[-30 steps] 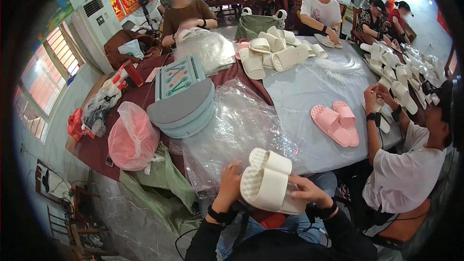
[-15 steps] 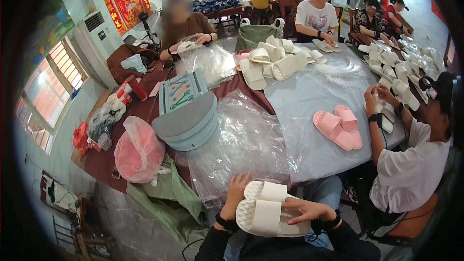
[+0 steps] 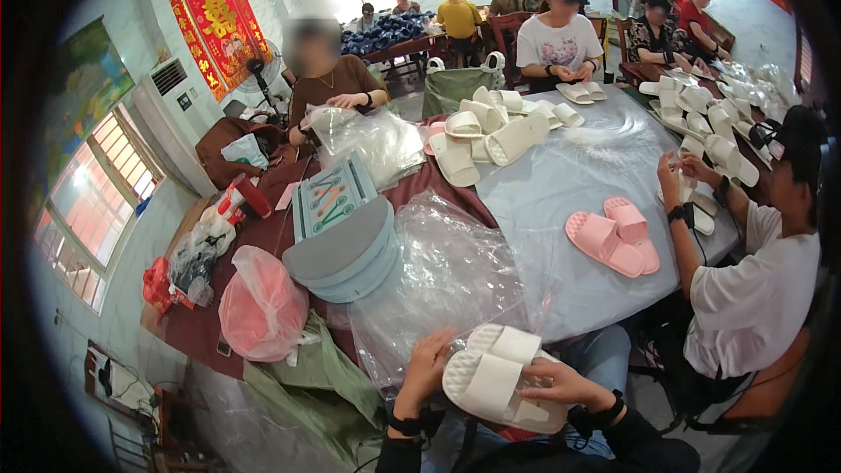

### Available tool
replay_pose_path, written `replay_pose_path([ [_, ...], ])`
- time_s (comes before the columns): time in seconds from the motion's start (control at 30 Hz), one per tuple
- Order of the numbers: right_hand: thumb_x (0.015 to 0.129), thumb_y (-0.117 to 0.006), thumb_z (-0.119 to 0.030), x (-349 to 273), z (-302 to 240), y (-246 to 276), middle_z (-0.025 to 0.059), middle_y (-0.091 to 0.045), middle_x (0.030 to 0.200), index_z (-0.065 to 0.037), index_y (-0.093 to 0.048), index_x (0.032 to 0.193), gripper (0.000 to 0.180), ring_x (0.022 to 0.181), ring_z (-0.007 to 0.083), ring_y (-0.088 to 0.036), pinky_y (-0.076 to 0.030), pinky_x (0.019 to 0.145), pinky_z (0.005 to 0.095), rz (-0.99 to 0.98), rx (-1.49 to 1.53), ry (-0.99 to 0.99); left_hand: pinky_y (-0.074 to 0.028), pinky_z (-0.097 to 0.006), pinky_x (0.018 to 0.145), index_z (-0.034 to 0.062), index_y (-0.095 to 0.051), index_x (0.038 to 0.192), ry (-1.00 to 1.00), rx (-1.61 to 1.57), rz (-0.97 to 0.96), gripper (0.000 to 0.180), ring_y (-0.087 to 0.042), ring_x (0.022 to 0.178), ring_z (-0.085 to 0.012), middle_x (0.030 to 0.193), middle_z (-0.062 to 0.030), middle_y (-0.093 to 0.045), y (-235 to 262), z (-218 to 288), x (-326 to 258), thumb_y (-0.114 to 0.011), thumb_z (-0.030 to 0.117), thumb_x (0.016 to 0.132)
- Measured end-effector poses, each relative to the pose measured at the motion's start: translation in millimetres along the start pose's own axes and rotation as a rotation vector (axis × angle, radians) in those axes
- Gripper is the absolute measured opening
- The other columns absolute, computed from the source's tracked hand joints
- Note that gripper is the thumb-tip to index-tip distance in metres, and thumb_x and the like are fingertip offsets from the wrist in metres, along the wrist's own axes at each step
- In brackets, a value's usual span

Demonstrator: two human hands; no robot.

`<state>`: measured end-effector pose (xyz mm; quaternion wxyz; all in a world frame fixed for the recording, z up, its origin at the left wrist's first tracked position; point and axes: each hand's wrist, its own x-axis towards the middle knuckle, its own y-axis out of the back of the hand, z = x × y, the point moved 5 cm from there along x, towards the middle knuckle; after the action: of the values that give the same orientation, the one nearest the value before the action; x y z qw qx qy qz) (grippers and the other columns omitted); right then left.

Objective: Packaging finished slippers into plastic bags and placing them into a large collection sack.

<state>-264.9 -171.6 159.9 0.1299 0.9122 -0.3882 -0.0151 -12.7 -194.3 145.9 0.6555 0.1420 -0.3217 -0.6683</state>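
Note:
A pair of cream-white slippers [image 3: 484, 379] with wide straps and dimpled soles is held together, one overlapping the other, above my lap at the table's near edge. My right hand [image 3: 565, 385] grips them from the right, thumb and fingers around their sides by the straps. At their left end is my left hand [image 3: 427, 368], fingers stretched out and not wrapped round the slippers; whether it touches them I cannot tell. Just beyond lie clear plastic bags [image 3: 442, 285] spread on the table. A pair of pink slippers [image 3: 613, 236] rests farther right on the grey-blue cover [image 3: 543, 201].
Left of the plastic stand a blue-grey folding stool [image 3: 342, 250] and a pink bag [image 3: 263, 302], with green cloth [image 3: 324, 394] hanging below. A pile of cream slippers [image 3: 495, 127] lies at the far side. Co-workers sit across and close on my right [image 3: 753, 263].
The view has shifted slightly. My left hand has drawn back from behind the slippers, while my right hand keeps hold of them. The co-worker across in brown has moved their hands.

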Motion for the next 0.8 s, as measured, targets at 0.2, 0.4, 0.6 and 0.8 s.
replay_pose_path([
  [0.2,0.076,-0.070,-0.030,4,-4,17,0.0142,-0.059,0.085,-0.003,-0.064,0.094,0.033,0.082,0.0329,-0.056,-0.044,0.070,0.0396,0.277,-0.460,0.083,-0.038,-0.037,0.096,0.0071,-0.059,0.119,0.122,-0.116,-0.041,0.030,-0.053,0.110,-0.0327,0.121,-0.0148,-0.058,12,7,-5,-0.051,0.017,0.092],
  [0.4,0.073,-0.070,-0.023,11,-13,2,0.0089,-0.060,0.085,-0.009,-0.063,0.096,0.028,0.083,0.0285,-0.056,-0.045,0.072,0.0374,0.263,-0.807,0.237,-0.041,-0.037,0.093,0.0083,-0.058,0.121,-0.093,0.045,-0.156,0.031,-0.054,0.108,-0.0354,0.122,-0.0182,-0.055,0,37,-1,-0.052,0.017,0.091],
  [0.6,0.074,-0.068,-0.016,17,-24,-2,0.0082,-0.060,0.083,-0.008,-0.062,0.091,0.020,0.085,0.0286,-0.058,-0.047,0.074,0.0385,0.273,-0.642,0.359,-0.035,-0.042,0.099,0.0131,-0.058,0.123,-0.176,0.091,-0.099,0.033,-0.046,0.120,-0.0363,0.133,-0.0171,-0.047,-3,35,2,-0.051,0.019,0.092],
  [0.8,0.070,-0.069,-0.015,18,-20,7,0.0083,-0.060,0.080,-0.007,-0.062,0.088,0.020,0.083,0.0278,-0.058,-0.047,0.072,0.0377,0.441,-0.767,0.267,-0.026,-0.047,0.105,0.0191,-0.057,0.126,-0.114,-0.043,-0.184,0.034,-0.037,0.129,-0.0366,0.138,-0.0130,-0.044,-6,38,-5,-0.048,0.023,0.093],
])
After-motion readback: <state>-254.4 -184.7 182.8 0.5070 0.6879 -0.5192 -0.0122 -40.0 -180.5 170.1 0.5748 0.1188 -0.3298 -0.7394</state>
